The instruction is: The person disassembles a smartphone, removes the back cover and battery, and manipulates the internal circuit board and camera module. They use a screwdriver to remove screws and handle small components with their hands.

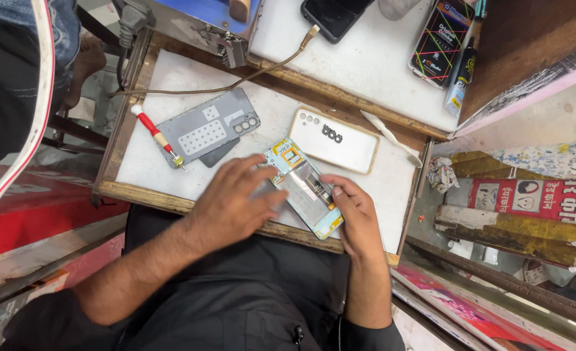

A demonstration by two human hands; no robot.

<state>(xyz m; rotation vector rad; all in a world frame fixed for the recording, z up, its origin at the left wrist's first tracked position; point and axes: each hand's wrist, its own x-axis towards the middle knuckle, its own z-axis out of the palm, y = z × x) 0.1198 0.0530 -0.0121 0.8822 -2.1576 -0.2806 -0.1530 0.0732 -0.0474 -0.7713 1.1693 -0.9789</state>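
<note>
Phone (pixel 304 188) between, touching both hands (pixel 232 201).

Seen from above, a left hand (pixel 232 198) and a right hand (pixel 356 211) rest on an opened phone (pixel 303 186) lying on a white tray (pixel 141 166). Nearby lie a grey back cover (pixel 206 129), a red screwdriver (pixel 158 137) and a cream phone case (pixel 333 140).
</note>
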